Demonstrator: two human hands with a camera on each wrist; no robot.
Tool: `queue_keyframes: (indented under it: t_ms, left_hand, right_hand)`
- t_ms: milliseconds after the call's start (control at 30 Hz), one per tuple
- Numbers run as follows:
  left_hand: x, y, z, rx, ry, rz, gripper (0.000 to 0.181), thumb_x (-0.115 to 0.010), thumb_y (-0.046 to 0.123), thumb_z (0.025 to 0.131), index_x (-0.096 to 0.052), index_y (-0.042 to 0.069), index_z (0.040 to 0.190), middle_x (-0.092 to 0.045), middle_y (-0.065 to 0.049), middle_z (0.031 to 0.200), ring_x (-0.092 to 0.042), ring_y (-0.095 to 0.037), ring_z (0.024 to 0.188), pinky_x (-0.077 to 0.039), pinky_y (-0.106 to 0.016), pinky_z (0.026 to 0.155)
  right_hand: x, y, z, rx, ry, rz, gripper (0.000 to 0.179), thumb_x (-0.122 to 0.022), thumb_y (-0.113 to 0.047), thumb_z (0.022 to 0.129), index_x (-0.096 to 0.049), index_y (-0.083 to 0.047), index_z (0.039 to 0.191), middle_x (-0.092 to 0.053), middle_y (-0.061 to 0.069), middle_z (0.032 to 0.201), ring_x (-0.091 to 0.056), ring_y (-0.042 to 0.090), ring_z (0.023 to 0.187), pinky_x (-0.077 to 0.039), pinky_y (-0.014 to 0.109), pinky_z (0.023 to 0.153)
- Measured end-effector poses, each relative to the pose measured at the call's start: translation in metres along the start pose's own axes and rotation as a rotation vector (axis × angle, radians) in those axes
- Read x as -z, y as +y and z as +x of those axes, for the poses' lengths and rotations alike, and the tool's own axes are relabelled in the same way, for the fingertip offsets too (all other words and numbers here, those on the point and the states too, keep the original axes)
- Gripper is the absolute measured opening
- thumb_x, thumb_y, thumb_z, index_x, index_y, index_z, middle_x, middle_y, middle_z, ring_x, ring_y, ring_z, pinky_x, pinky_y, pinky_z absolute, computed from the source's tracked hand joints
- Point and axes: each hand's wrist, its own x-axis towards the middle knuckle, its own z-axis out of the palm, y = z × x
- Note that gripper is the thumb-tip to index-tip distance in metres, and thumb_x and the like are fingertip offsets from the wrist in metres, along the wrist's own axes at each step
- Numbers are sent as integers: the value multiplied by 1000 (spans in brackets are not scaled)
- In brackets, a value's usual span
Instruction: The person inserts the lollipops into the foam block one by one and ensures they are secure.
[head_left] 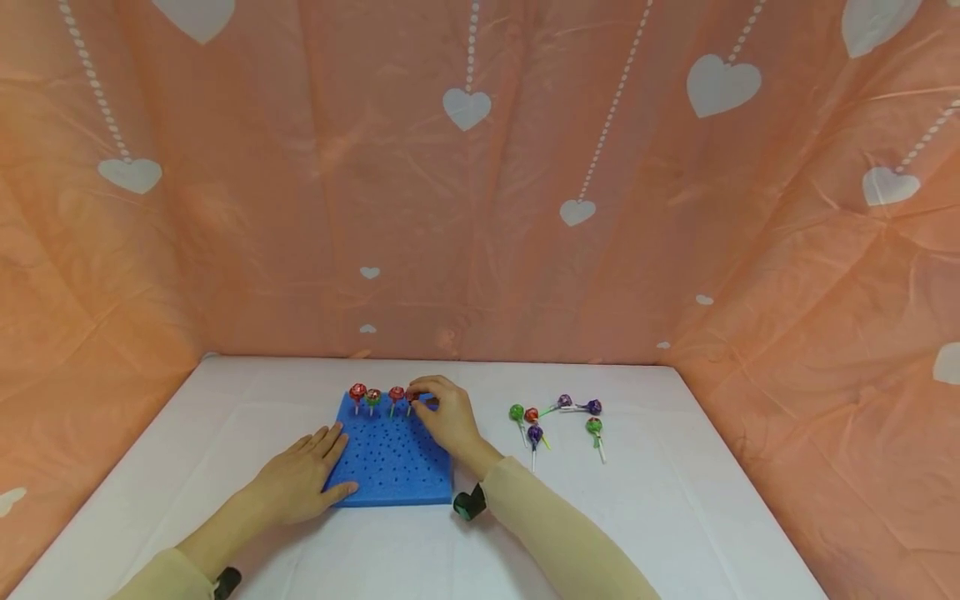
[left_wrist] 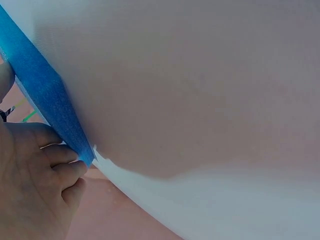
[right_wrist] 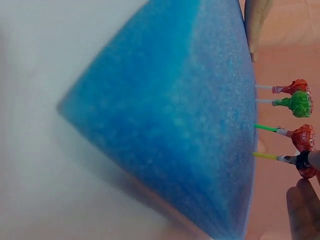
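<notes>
A blue foam board (head_left: 390,471) dotted with small holes lies on the white table. Along its far edge stand a red lollipop (head_left: 357,391), a green lollipop (head_left: 372,398) and a red lollipop on a green stick (right_wrist: 266,128). Beside them, my right hand (head_left: 450,417) pinches the head of another lollipop (right_wrist: 265,156), red and dark with a yellow stick, which is upright at the board. Its head is partly hidden by my fingers. My left hand (head_left: 300,479) rests on the board's left edge, fingers extended and thumb near the front corner.
Several loose lollipops lie on the table right of the board, among them a green one (head_left: 594,426), a purple one (head_left: 535,434) and a red one (head_left: 532,414). An orange cloth (head_left: 420,250) with white hearts hangs behind and at both sides.
</notes>
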Motion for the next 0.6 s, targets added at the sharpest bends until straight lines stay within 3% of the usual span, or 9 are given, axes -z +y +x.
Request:
queue_keyframes:
  t_ms: [300,600]
  left_hand:
    - [0,1,0,-3,4,7,85,-61,56,100,-49,-15,145,-40,-38,155,-39,-56,143,-37,-65,115]
    - [-1,0,0,0,4,12,86,-61,56,99,-49,-15,146,-40,-37,155,-39,-56,143,-37,-65,115]
  right_hand:
    - [15,-4,-5,-8,-2,-11,25,-74,0,95,-76,-5,119,-71,8,125,-69,23,116,-59,26,91]
    - [38,-1,-14,-4,20,26,25,-73,1,95,-74,-2,120,-70,10,124,-70,25,113,-61,34,91]
